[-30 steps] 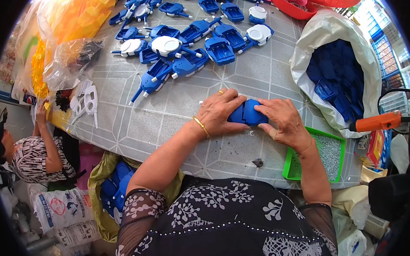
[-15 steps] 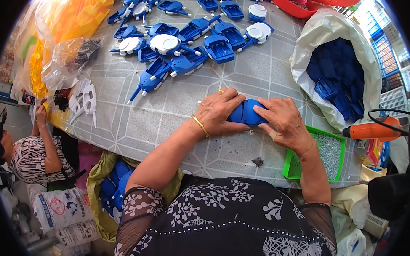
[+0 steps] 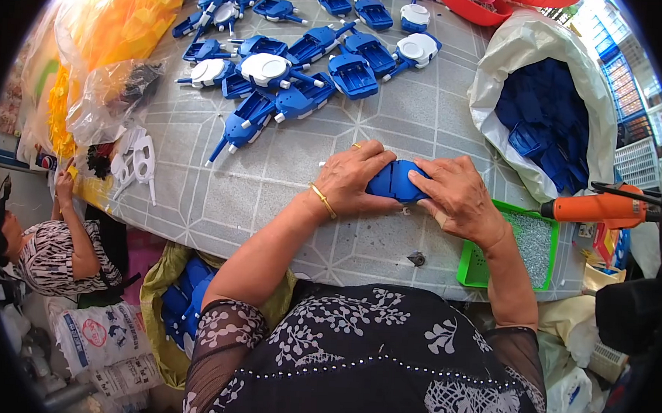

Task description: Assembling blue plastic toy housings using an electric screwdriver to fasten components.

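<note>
Over the near part of the table, both hands grip a rounded blue plastic toy shell (image 3: 397, 181). My left hand (image 3: 351, 176) wraps its left end, with the thumb along the near side. My right hand (image 3: 458, 196) closes on the right end, its thumb and fingers pressed against the shell. A thin seam runs across the blue surface between the hands. A small white tip pokes out beyond my left hand; the rest of that end is hidden under the fingers.
Blue and white toy parts (image 3: 303, 94) lie in a heap farther back. At the right are a white sack (image 3: 492, 73) of blue shells, a green tray (image 3: 552, 257) of small screws and an orange electric screwdriver (image 3: 597, 208). Another person (image 3: 67, 250) works at the left.
The dark gap across the blue shell has narrowed to a thin line. The orange screwdriver has shifted a little to the left and up. My hands have barely moved.
</note>
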Demonstrator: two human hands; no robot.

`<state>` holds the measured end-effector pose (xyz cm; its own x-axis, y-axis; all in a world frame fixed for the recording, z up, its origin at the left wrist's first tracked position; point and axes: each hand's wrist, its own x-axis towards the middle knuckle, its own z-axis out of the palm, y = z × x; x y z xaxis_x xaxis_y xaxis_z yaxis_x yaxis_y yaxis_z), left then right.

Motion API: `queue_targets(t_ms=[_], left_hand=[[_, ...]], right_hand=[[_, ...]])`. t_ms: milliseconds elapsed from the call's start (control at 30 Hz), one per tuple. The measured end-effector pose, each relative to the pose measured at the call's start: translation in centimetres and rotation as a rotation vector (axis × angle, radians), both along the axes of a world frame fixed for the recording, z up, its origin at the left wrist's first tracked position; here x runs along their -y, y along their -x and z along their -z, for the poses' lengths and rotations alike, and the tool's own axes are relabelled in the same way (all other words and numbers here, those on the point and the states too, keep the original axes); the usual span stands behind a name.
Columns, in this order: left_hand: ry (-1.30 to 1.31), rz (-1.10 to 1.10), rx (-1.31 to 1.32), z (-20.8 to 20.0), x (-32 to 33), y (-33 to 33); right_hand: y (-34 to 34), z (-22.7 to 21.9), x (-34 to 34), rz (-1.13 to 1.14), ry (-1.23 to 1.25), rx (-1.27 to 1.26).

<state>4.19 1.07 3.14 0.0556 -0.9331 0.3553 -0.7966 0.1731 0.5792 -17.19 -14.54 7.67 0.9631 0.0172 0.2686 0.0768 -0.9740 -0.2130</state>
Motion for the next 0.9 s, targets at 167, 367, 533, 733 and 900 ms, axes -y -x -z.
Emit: queue_targets(t_ms=[167,367,533,733,900], left_hand=[[-0.003,0.031,0.031,-0.1,-0.1,-0.2],[0.035,0.012,0.049,-0.1,0.8,0.5],[-0.05,-0.063,0.087,-1.1,0.4,1.9],[-0.019,-0.095,0.118,-0.7,0.0,2.9],[-0.032,-0.111,0.112,-0.8,-0.2,2.8]], right_hand=[[-0.3,0.6,-0.4,0.024,-0.005,-0.011],[0.1,1.9,0.1,0.046,-0.075,0.017],[-0.1,3.6,0.4,0.03,-0.213,0.049],[7.2,-6.0,0.0,0.329,0.031,0.804],[15.4,-6.9,2.9,0.955,0.059,1.27]])
